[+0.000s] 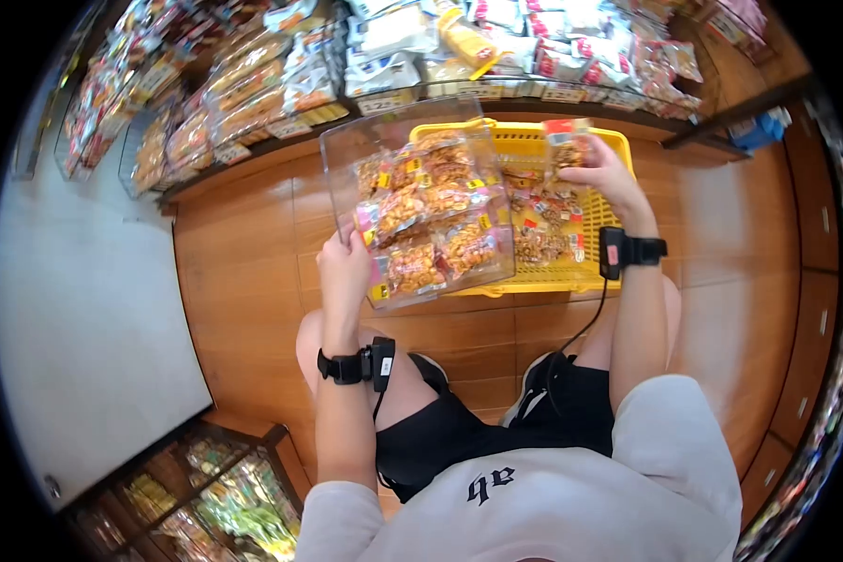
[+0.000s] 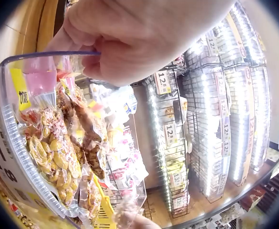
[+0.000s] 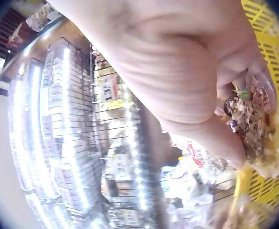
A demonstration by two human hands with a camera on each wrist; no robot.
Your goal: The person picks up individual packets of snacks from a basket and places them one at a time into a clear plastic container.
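Observation:
My left hand (image 1: pixel 345 270) grips the near left edge of a clear plastic bin (image 1: pixel 347 139), thumb inside its rim. The bin is tilted and overlaps the left part of a yellow basket (image 1: pixel 534 279) in the head view. Several clear bags of golden-brown snacks (image 1: pixel 412 267) with pink and yellow labels lie in the bin. Between thumb and fingers, my right hand (image 1: pixel 613 183) pinches a small clear snack packet (image 1: pixel 564 155) with a red label, over the basket's far right part. Its dark and pale pieces show in the right wrist view. More small packets (image 1: pixel 543 245) lie in the basket.
Wire shelves with bagged goods (image 1: pixel 393 70) and price tags line the far side. A white panel (image 1: pixel 84 309) stands at left, with a lower produce shelf (image 1: pixel 244 506) near it. Wooden drawers (image 1: pixel 815 347) are at right. Brown tiles (image 1: pixel 244 281) cover the floor around the basket.

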